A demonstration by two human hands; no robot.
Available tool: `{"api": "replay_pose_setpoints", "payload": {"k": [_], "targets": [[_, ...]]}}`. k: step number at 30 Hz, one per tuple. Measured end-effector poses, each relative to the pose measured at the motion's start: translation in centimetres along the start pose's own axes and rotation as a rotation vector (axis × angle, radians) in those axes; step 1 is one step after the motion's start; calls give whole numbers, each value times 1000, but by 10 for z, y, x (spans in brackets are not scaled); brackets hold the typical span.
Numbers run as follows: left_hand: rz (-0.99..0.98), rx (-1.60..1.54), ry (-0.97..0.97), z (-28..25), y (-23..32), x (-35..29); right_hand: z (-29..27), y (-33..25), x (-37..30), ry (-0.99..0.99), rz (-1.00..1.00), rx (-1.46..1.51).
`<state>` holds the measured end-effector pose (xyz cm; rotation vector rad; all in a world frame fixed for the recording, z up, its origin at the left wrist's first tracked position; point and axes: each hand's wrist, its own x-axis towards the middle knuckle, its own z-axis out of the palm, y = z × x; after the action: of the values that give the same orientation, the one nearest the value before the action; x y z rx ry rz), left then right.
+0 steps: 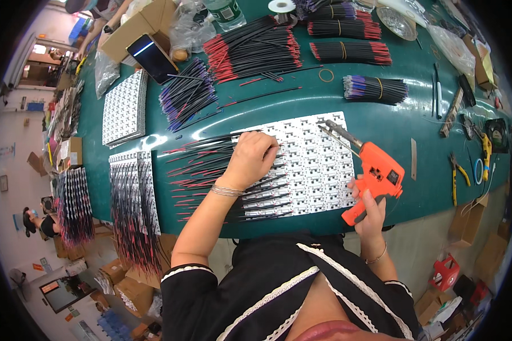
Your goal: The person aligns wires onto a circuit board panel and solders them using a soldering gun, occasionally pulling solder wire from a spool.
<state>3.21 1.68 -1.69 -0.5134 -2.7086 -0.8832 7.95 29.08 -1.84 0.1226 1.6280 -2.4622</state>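
Observation:
My right hand (371,211) grips the handle of an orange soldering gun (381,173). Its metal tip points up and left, over the upper part of a white sheet of small circuit boards (324,187). My left hand (254,158) rests over the left part of that sheet, fingers curled and closed; what they pinch is hidden. Rows of black wires with red ends (202,176) stick out leftward from the sheet, passing under my left hand and wrist. Small dark parts sit in rows on the sheet.
Bundled wires (350,52), a big pile of red-tipped wires (253,48) and purple-tipped wires (188,94) lie beyond. A phone (152,58) leans on a carton. At left are stacked sheets (124,108) and a wired sheet (133,199) overhanging the edge. Pliers (459,170) lie right.

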Motion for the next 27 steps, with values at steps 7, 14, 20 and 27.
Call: {"api": "replay_pose_setpoints", "payload": {"k": [7,14,20,27], "targets": [[3,153,-319,-32,-2,38,-5,0,-3,-6,-33,49],[44,473,25,-27,-68,173,-8,-2,-6,101,-39,140],[-209,692,-68,0,-115,213,-25,-17,-12,199,-139,137],[-199,634,-38,7,-116,209,-48,-39,-5,239,-236,67]]}}
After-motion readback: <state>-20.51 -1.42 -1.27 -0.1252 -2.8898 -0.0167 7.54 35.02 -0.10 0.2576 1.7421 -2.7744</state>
